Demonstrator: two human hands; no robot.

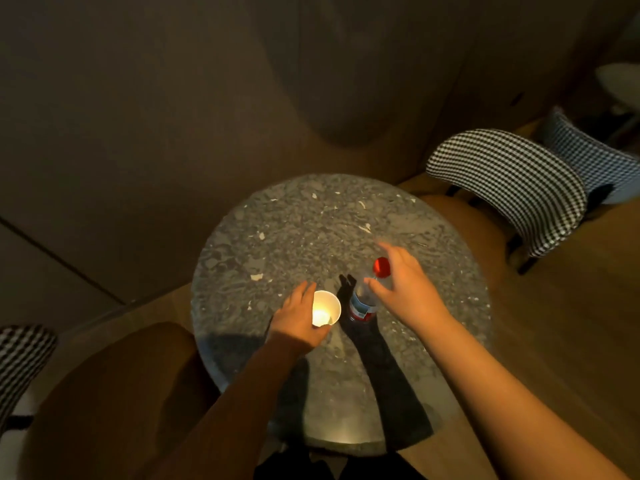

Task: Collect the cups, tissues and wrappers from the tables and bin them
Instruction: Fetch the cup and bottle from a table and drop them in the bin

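White paper cup (326, 308) sits upright lower centre on the round terrazzo table (311, 223), left hand (300, 317) wrapped around its left side. Just right of it stands a red-capped plastic bottle (367, 296); right hand (405, 289) is spread beside it, fingers around the neck but blurred, grip unclear. Houndstooth chair (512, 185) at upper right.

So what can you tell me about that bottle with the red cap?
The bottle is clear plastic with a red cap and a red, white and blue label round its body. It stands upright on the round speckled table, right of the white paper cup. The right hand is closing round its neck.
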